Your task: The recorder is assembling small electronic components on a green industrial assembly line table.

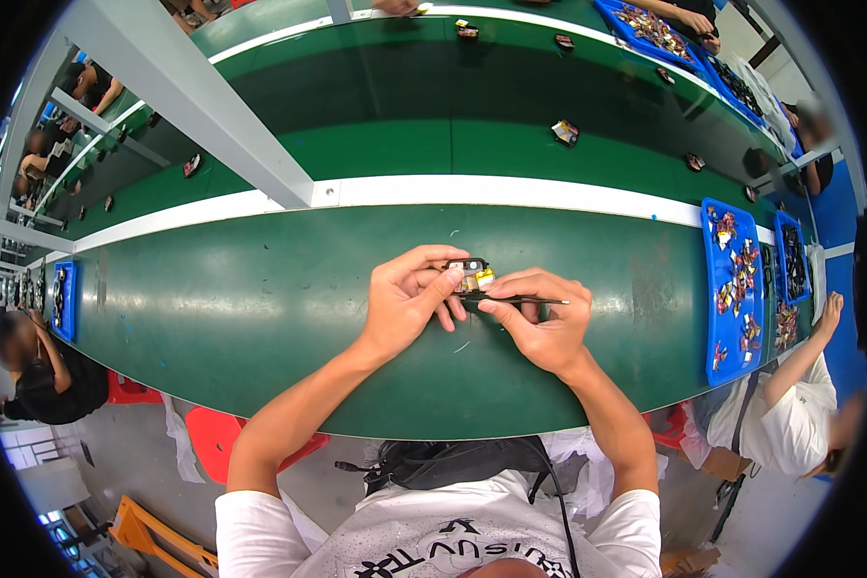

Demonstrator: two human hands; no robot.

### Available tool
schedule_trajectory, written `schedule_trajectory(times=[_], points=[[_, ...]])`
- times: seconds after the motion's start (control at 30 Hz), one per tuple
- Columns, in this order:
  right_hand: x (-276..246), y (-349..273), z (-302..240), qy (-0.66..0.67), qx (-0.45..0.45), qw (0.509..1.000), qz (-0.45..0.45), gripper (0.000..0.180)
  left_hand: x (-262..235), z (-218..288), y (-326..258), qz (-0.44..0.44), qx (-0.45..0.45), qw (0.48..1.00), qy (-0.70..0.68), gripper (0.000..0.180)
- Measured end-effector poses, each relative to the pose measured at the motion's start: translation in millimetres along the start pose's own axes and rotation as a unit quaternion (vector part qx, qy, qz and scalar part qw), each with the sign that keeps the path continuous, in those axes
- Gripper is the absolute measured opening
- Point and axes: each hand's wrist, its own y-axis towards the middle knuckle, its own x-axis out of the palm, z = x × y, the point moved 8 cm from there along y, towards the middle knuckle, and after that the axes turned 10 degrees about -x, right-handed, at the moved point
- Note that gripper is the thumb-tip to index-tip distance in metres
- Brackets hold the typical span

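My left hand pinches a small black-framed electronic part above the green work surface. Inside its frame are a yellow piece and a light, silvery piece. My right hand is closed around a slim black tool, whose thin end sticks out to the right past the fingers. The tool's exact kind does not show. The right fingertips touch or nearly touch the yellow piece at the part's right side, and the fingers of both hands hide the part's lower edge.
A green bench lies under my hands. Right, a blue tray holds several small wired parts. Beyond a white rail, a green belt carries scattered black parts. A grey post rises at the left. People sit on both sides.
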Motion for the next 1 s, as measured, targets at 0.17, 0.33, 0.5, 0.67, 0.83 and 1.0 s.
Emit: schedule_trajectory(times=[0.17, 0.33, 0.5, 0.67, 0.83, 1.0], points=[[0, 0, 1, 0.009, 0.001, 1.0, 0.006, 0.014, 3, 2, 0, -0.008, -0.003, 1.0, 0.011, 0.025], [1, 1, 1, 0.008, -0.002, 1.0, 0.001, 0.013, 2, 1, 0, -0.008, -0.006, 1.0, 0.01, 0.027], [1, -1, 1, -0.009, -0.002, 1.0, -0.002, 0.013, 3, -2, 0, -0.008, 0.003, 0.999, 0.043, 0.027], [1, -1, -2, -0.018, -0.005, 1.0, -0.003, 0.013, 7, -3, 2, -0.022, -0.012, 0.999, 0.042, 0.029], [0, 0, -2, -0.022, -0.018, 1.0, -0.007, 0.013, 8, -3, 2, -0.025, -0.007, 0.999, 0.032, 0.031], [4, 0, -4, -0.03, -0.029, 0.999, -0.018, 0.013, 4, -9, 3, -0.002, -0.021, 0.999, 0.034, 0.03]])
